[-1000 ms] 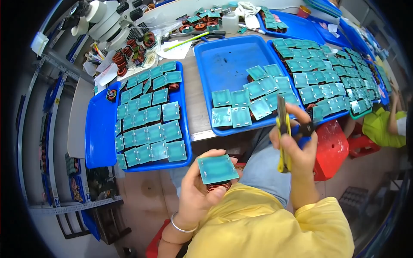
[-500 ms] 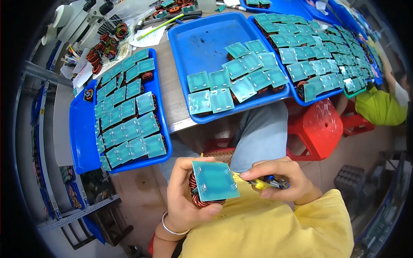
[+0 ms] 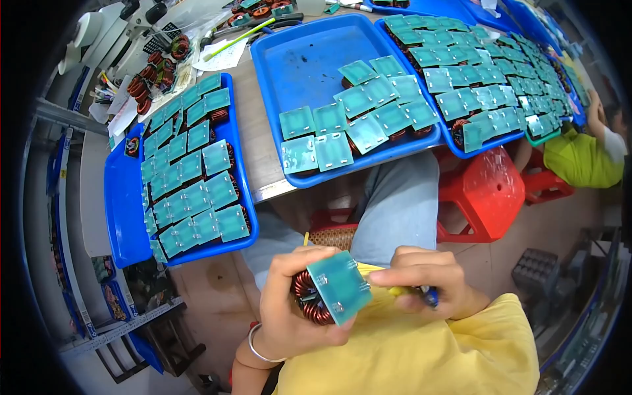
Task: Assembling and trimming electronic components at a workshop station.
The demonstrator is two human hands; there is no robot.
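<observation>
Blue trays (image 3: 296,79) of circuit boards (image 3: 334,150) mark this an electronics workshop.

A wood-look table (image 3: 252,128) carries a large blue tray (image 3: 319,76), its near end by the table's front edge. Left of this large tray lies a second blue tray (image 3: 247,174), apart from it; just beside it on the right, a third blue tray (image 3: 494,145). Off its far left corner is a white paper (image 3: 226,59) with a yellow-green stick (image 3: 240,39) across it; farther left, copper-coloured coils (image 3: 153,74), loose papers (image 3: 124,115) and a white microscope-like device (image 3: 105,31).
</observation>
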